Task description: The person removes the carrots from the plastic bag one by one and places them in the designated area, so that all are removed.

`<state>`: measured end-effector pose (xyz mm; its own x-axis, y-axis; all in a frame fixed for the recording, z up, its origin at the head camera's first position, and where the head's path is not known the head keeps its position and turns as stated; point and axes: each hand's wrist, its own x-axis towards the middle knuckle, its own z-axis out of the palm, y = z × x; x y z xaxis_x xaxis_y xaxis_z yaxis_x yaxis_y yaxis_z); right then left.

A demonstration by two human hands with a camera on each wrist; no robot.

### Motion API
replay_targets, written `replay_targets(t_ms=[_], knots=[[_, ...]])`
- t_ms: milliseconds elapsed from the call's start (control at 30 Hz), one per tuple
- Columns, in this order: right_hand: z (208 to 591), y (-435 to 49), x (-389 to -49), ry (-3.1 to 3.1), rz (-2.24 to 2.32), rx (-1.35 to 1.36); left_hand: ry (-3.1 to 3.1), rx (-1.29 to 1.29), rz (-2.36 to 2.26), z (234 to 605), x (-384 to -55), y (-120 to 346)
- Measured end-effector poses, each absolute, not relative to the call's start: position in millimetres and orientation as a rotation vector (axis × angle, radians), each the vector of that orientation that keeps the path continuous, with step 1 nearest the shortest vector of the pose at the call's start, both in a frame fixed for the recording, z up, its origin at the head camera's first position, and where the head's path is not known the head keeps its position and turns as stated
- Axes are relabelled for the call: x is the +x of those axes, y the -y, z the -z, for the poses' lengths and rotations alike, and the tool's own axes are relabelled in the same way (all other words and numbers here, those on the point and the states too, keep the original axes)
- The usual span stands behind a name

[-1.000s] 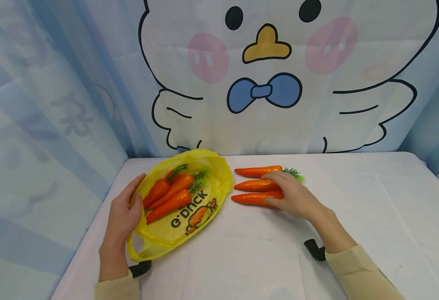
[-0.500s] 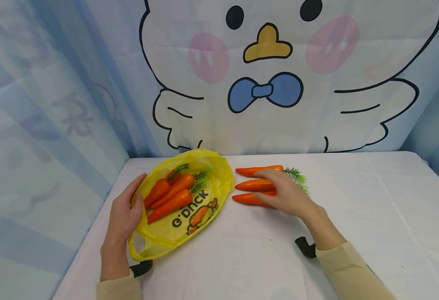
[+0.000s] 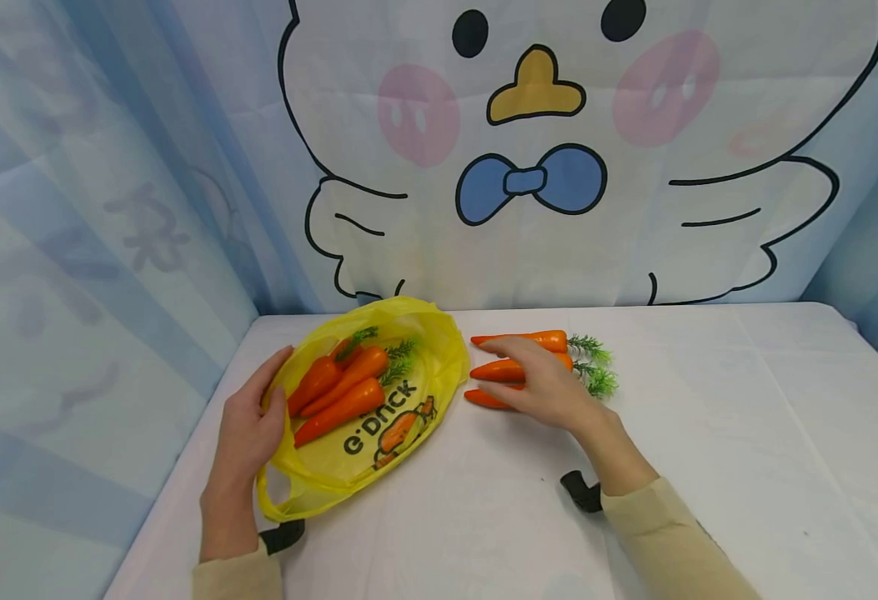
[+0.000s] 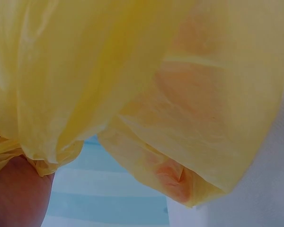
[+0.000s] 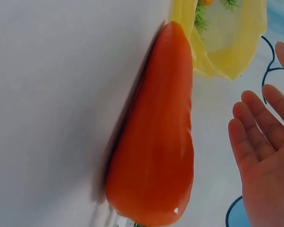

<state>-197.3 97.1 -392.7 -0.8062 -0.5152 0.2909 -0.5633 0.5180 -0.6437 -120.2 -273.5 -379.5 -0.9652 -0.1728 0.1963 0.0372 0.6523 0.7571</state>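
Observation:
A yellow plastic bag (image 3: 318,487) lies with its mouth spread, and several orange toy carrots (image 3: 341,412) with green tops show inside. My left hand (image 3: 247,425) grips the bag's left rim, thumb inside the mouth. In the left wrist view the bag's thin film (image 4: 203,118) fills most of the picture. Three more carrots lie in a row to the bag's right, tips pointing at it. My right hand (image 3: 539,387) is over this row with fingers spread, partly covering the nearest carrot (image 3: 487,398). That carrot (image 5: 154,137) looms large in the right wrist view, apart from the extended fingers (image 5: 251,137).
A white cloth covers the table (image 3: 439,533). Behind it hangs a curtain (image 3: 559,258) with a cartoon figure, and a blue-striped curtain (image 3: 93,333) borders the left side. Black camera mounts (image 3: 581,492) sit at both wrists.
My right hand has slid left along the carrot row toward the bag, uncovering the carrots' green tops. The left hand, the bag and the carrots stay where they were.

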Motion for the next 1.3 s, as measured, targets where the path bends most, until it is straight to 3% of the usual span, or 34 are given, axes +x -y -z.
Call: replay_targets(t_ms=[1300], knots=[[390, -16, -212, 2.655, -1.306, 1.216, 2.594, 0.078, 1.227, 380, -120, 275]])
